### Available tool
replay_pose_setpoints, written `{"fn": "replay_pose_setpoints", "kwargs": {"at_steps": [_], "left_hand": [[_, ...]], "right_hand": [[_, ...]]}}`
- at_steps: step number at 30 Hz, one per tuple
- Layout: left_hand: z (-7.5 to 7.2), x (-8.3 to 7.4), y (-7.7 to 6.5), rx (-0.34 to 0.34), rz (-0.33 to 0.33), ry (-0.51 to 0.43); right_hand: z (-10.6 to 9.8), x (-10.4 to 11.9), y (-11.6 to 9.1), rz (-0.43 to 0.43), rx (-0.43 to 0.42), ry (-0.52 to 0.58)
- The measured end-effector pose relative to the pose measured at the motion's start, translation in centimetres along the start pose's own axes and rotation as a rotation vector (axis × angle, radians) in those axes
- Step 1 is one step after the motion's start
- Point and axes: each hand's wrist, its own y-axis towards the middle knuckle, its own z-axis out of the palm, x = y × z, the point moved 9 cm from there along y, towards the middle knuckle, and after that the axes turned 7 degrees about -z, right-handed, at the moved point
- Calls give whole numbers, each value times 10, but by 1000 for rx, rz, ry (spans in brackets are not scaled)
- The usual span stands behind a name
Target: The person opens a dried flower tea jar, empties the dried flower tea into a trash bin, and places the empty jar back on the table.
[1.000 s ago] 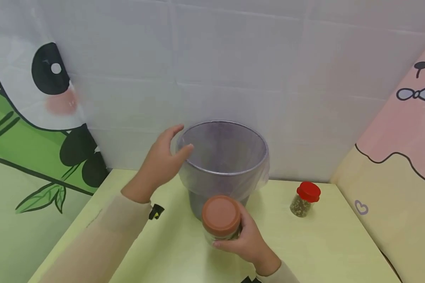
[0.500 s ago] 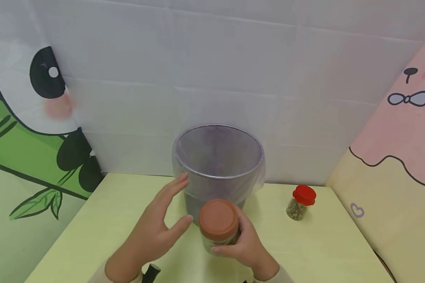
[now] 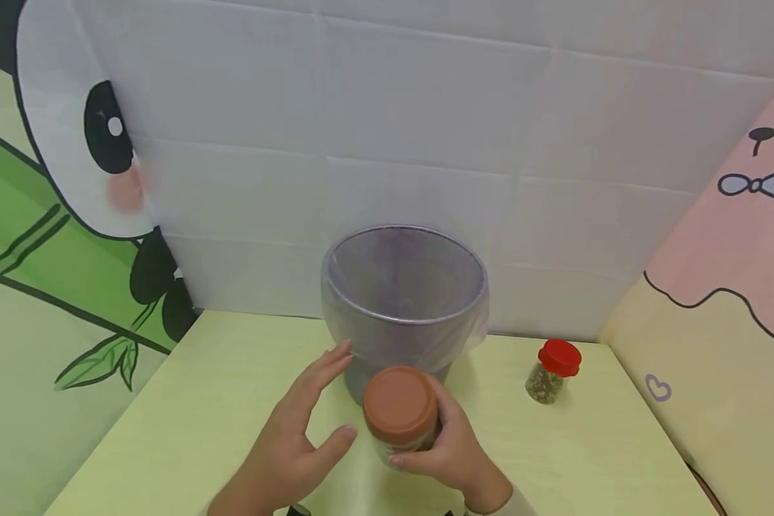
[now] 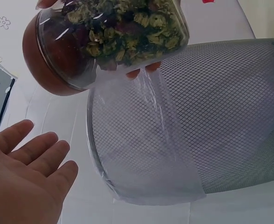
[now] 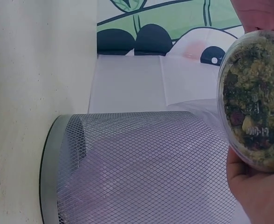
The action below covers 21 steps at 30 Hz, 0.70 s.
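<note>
My right hand (image 3: 454, 448) grips a clear jar with a brown lid (image 3: 400, 405), fingers and thumb wrapped round its side. Dried flowers, yellowish green with dark red bits, fill much of the jar (image 4: 123, 37) in the left wrist view. Its round base (image 5: 256, 102) faces the right wrist camera and is off the table. My left hand (image 3: 290, 437) is just left of the jar, fingers extended and thumb apart, with nothing in it. Right behind the jar stands a grey mesh wastebasket (image 3: 361, 333) with a thin clear plastic liner folded over its rim.
A small jar with a red lid (image 3: 555, 369) and dried contents stands at the right on the pale yellow table (image 3: 593, 444). A white panel (image 3: 426, 107) rises behind the wastebasket. Cartoon-printed walls flank the table on both sides.
My left hand has come away from the wastebasket's rim, back and down to the jar's left side. My right hand keeps the jar in nearly the same place.
</note>
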Motion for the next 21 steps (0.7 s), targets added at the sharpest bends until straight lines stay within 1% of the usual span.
{"fn": "replay_pose_setpoints", "kwargs": {"at_steps": [3, 6, 9, 10, 15, 18, 21], "left_hand": [[3, -3, 0, 13, 30, 25], [6, -7, -1, 19, 70, 36], [9, -14, -2, 17, 132, 44], [11, -16, -2, 18, 152, 47], [17, -27, -3, 16, 245, 44], [21, -29, -4, 15, 269, 46], [26, -29, -5, 22, 287, 56]], "right_hand": [[1, 2, 2, -21, 18, -3], [6, 6, 5, -64, 59, 4], [13, 8, 6, -79, 106, 9], [15, 9, 6, -73, 118, 6], [24, 8, 3, 12, 160, 4], [28, 9, 2, 50, 172, -8], [31, 10, 2, 66, 184, -42]]}}
